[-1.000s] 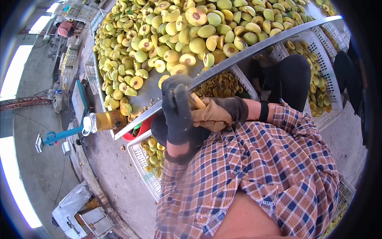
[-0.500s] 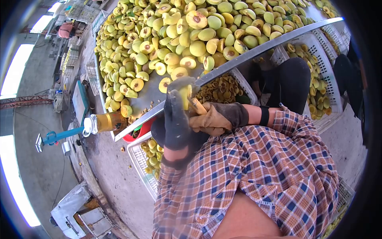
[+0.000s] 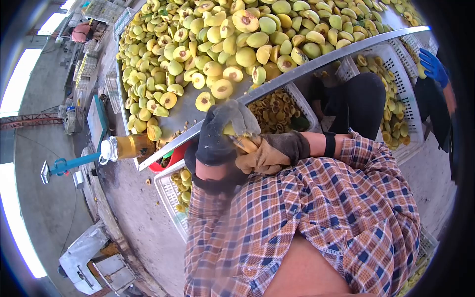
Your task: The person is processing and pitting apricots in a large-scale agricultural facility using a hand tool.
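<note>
My left hand [image 3: 225, 129], in a dark glove with grey fingertips, is wrapped round a yellow-green fruit piece [image 3: 229, 129], mostly hidden by the fingers. Against it, my right hand [image 3: 267, 154], in a brown glove, grips a tool with a wooden handle [image 3: 247, 144]; its working end is hidden at the fruit. Both hands are together in front of the metal table's edge [image 3: 297, 72]. Beyond them, halved fruits [image 3: 213, 69] with brown centres lie heaped on the table.
A crate of small brown fruit pieces [image 3: 277, 111] stands below the table edge. Other crates [image 3: 173, 198] of fruit flank my legs. A jar [image 3: 126, 148] sits at the table's left corner, near a red container [image 3: 170, 161]. At right shows another person's blue-gloved hand [image 3: 434, 67].
My left hand has turned and its fingers have folded over the fruit piece, closer to my right hand. The other person's blue-gloved hand has come into view at right.
</note>
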Demonstrator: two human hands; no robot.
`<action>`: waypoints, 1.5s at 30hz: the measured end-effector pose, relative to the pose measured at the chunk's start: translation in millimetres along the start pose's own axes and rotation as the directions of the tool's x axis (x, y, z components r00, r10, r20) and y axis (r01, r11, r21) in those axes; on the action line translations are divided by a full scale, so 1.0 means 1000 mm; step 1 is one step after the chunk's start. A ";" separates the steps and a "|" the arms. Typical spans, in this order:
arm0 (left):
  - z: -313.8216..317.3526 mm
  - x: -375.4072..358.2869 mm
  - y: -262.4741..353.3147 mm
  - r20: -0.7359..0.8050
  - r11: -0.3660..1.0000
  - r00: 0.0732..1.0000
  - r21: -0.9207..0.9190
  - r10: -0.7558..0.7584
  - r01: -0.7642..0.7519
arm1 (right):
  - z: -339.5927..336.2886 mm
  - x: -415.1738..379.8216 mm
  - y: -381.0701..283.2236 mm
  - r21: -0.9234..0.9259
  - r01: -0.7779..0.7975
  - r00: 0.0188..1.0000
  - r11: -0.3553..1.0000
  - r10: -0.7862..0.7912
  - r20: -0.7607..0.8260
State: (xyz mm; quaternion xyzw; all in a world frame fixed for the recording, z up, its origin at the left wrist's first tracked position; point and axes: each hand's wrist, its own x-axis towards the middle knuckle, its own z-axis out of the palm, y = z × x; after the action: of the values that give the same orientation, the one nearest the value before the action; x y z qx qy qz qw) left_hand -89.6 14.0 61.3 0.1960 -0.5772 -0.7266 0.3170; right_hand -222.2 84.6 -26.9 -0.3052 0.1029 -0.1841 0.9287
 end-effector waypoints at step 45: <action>-0.007 -0.001 -0.009 -0.455 0.809 0.842 0.586 0.290 0.038 | 0.027 -0.022 -0.058 -0.516 0.192 0.689 0.835 -0.489 -0.535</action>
State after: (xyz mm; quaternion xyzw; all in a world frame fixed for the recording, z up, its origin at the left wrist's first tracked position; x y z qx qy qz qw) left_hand -86.9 10.6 50.8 0.4321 -0.6719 -0.4130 0.4373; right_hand -250.5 64.0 31.4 -0.4283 0.3941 -0.4246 0.6935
